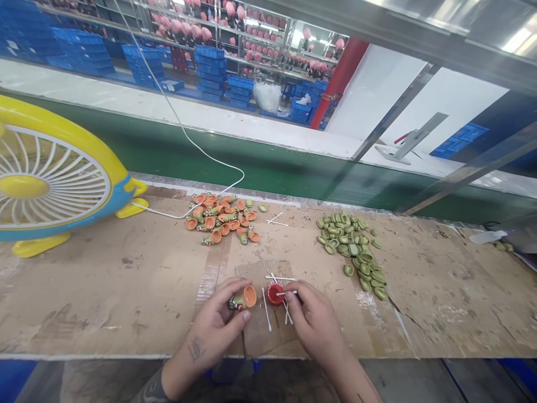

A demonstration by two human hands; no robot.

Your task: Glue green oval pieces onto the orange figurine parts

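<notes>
Between the thumb and fingers of my left hand is a small green figurine with an orange bowl-like top. My right hand pinches a cotton swab, its tip over or in a small pot of red paint. Around the pot lie several loose cotton swabs, on a cardboard piece. Beyond my left hand is a heap of similar orange-and-green figurines. A pile of green oval pieces sits to the right, past my right hand.
A yellow and blue fan stands at the left, its white cable crossing the figurine heap. Cardboard covers the table. Two swabs lie farther back. A green ledge borders the far side, with blue crates beyond.
</notes>
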